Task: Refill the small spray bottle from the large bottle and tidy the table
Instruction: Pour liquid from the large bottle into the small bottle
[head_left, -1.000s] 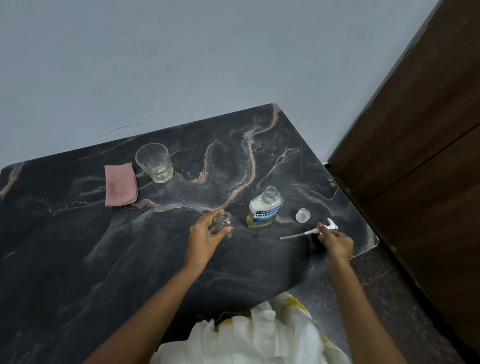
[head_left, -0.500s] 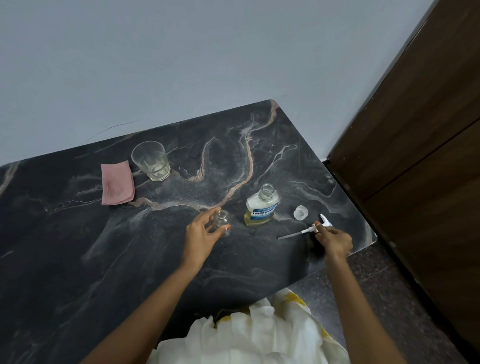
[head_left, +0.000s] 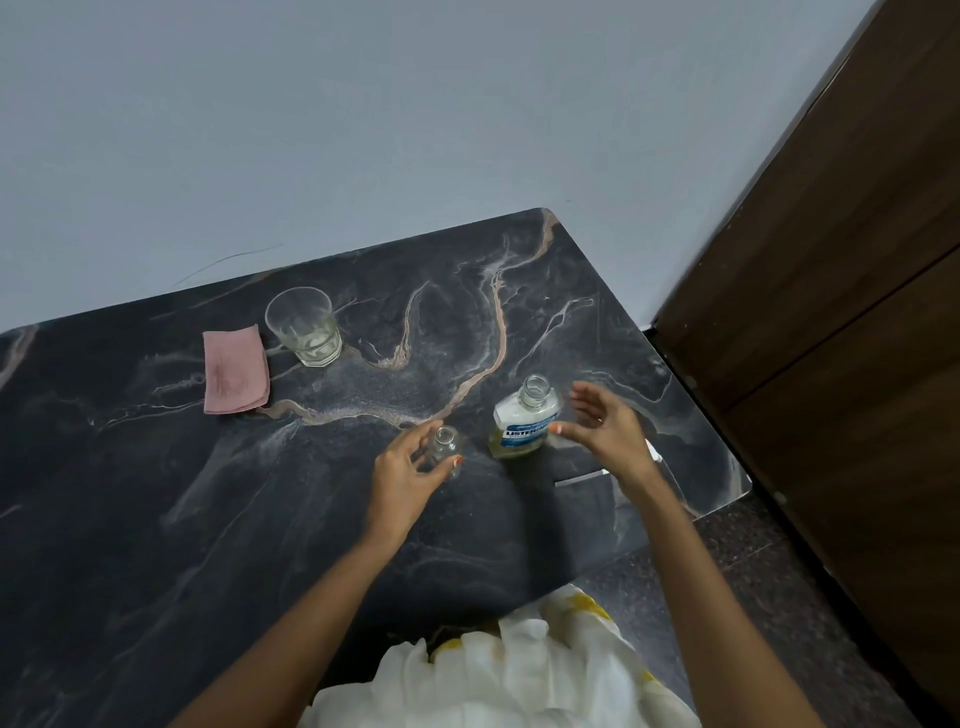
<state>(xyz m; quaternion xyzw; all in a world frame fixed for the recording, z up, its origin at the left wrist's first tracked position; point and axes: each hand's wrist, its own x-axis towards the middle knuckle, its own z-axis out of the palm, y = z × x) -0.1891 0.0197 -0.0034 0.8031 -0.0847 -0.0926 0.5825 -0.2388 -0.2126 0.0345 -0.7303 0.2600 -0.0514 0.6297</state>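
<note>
Fingers and thumb of the left hand (head_left: 402, 475) curl round the small bottle (head_left: 445, 448), which stands open-topped on the dark table (head_left: 156, 493) just left of the large bottle (head_left: 524, 421). The right hand (head_left: 605, 428) hovers spread and empty just right of the large bottle, thumb close to its label, with a white spray tube (head_left: 579, 478) partly hidden under the wrist. Far left sit a glass (head_left: 304, 327) and a pink cloth (head_left: 236, 371).

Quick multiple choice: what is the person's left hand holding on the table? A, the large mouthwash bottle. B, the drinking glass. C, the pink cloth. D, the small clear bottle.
D: the left hand has its fingers and thumb curled round the small clear bottle, which stands uncapped on the dark table.
</note>
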